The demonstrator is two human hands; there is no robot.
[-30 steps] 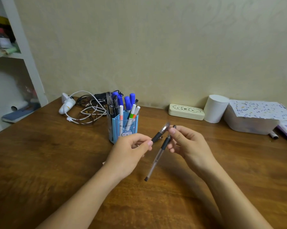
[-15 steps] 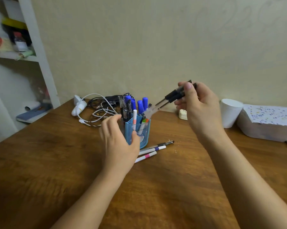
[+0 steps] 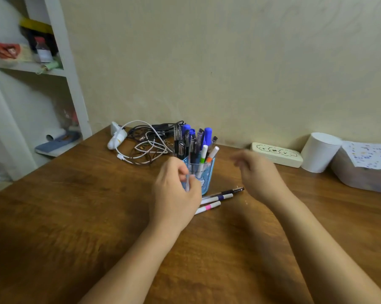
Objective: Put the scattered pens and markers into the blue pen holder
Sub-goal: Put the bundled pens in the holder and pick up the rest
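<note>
The blue pen holder stands mid-table, packed with several pens and blue-capped markers. My left hand is just in front of its left side, fingers pinched on a thin pale pen held upright. My right hand hovers to the right of the holder, blurred, fingers loosely apart and holding nothing. Three pens lie on the table right of the holder's base: a black pen, a white marker with a purple band and a white marker with a pink band.
A tangle of cables and a white charger lies behind the holder on the left. A cream case, a white cup and a covered tub line the wall at the right. White shelves stand at the left.
My right hand has dropped from above the holder to its right and no longer holds the two black pens. My left hand has left the holder's side and now pinches a thin pale pen.
</note>
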